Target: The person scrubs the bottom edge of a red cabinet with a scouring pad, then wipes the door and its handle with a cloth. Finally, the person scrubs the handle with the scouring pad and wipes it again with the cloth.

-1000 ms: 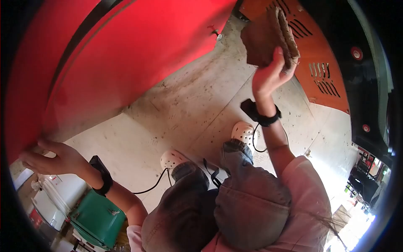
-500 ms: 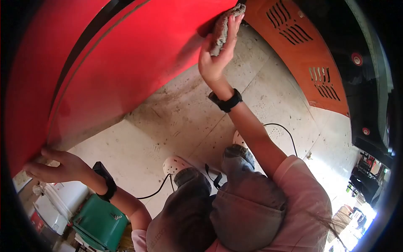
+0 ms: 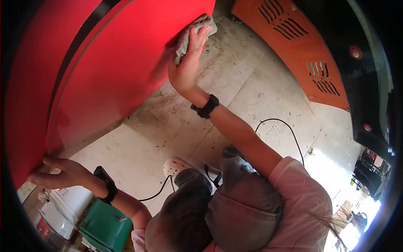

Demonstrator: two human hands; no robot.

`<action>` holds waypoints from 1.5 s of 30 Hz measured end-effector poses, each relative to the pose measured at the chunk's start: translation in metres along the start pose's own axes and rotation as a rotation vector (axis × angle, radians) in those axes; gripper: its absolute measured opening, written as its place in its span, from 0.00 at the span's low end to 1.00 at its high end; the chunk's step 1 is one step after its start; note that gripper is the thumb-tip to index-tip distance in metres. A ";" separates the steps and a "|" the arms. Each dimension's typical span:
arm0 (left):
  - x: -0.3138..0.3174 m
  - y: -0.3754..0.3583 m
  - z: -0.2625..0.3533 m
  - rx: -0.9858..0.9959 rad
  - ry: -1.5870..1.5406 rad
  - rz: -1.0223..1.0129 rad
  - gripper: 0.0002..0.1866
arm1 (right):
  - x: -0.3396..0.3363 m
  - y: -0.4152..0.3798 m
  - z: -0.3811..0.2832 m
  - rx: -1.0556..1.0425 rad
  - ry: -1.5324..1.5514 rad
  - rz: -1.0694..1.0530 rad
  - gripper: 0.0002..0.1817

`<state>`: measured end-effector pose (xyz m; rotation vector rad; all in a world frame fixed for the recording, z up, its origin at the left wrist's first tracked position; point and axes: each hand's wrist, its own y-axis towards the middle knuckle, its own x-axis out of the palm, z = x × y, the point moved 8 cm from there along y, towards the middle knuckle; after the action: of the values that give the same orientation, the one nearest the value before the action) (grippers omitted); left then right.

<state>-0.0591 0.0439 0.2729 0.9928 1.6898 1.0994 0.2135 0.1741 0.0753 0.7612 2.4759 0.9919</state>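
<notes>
A crumpled grey cloth (image 3: 183, 43) lies against the large glossy red panel (image 3: 121, 63), near its right-hand edge. My right hand (image 3: 188, 69) holds it there, palm toward the panel and fingertips over the cloth's far end. At the lower left, my left hand (image 3: 63, 173) rests by the panel's lower corner, thumb and fingers spread apart with nothing in them. Its fingertips are right at the red surface. Each wrist has a black strap band around it.
An orange vented panel (image 3: 289, 50) with a black part beside it stands at the upper right. A green container (image 3: 105, 224) and white boxes sit at the lower left. Black cable (image 3: 289, 126) trails over the stained tile floor (image 3: 176, 122) near my legs.
My right hand has slid the grey cloth left and slightly down along the red panel. The left hand stays nearly in place at the lower corner, slightly lower in view.
</notes>
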 end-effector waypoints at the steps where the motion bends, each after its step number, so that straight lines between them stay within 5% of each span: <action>1: 0.000 0.001 0.002 0.000 -0.008 -0.003 0.31 | 0.002 -0.003 0.002 -0.026 0.009 -0.026 0.43; 6: 0.002 0.001 0.004 0.000 0.043 -0.031 0.31 | 0.017 -0.033 0.024 -0.216 0.002 -0.196 0.41; 9: -0.001 0.006 0.014 -0.026 -0.039 -0.036 0.30 | 0.024 -0.050 0.042 -0.532 -0.243 -0.250 0.34; 10: -0.001 0.007 0.015 -0.014 -0.031 -0.034 0.30 | 0.021 -0.052 0.051 -0.479 -0.172 -0.246 0.27; 14: -0.001 0.004 0.010 0.038 0.047 -0.004 0.28 | 0.012 -0.059 0.061 -1.003 -0.402 -0.429 0.27; 16: -0.002 0.001 0.005 0.050 0.090 0.010 0.28 | 0.042 -0.109 0.124 -1.888 -1.546 0.007 0.29; 18: -0.002 -0.001 0.003 0.044 0.115 0.013 0.28 | 0.045 -0.087 0.130 -1.940 -2.231 0.515 0.31; 19: -0.002 -0.001 0.002 0.038 0.111 0.011 0.28 | 0.033 -0.066 0.109 -1.647 -2.270 0.662 0.32; 21: -0.002 -0.003 0.000 0.025 0.103 0.006 0.28 | 0.022 -0.034 0.075 -1.774 -2.215 0.747 0.32; 23: -0.002 -0.002 0.001 0.009 0.094 -0.002 0.29 | 0.009 -0.037 0.090 -2.609 -1.894 0.593 0.32; 29: -0.004 0.000 -0.004 0.021 0.075 -0.014 0.29 | 0.005 -0.049 0.133 -2.613 -1.973 0.744 0.27; 32: -0.004 -0.001 -0.003 0.043 0.082 -0.012 0.29 | -0.007 -0.040 0.120 -2.140 -1.179 -0.185 0.26; 36: -0.003 -0.001 -0.005 0.055 0.098 -0.017 0.29 | -0.019 -0.023 0.111 -1.691 -0.756 -0.734 0.26; 38: -0.005 0.001 -0.002 0.049 0.083 -0.016 0.29 | -0.025 -0.011 0.109 -1.341 -0.429 -0.946 0.25; 45: -0.006 0.000 -0.004 -0.028 0.086 -0.005 0.28 | -0.045 -0.001 0.123 -1.135 -0.436 -1.069 0.26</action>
<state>-0.0610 0.0375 0.2754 0.9352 1.7401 1.1745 0.3117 0.2099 -0.0040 -0.5969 1.2049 1.2685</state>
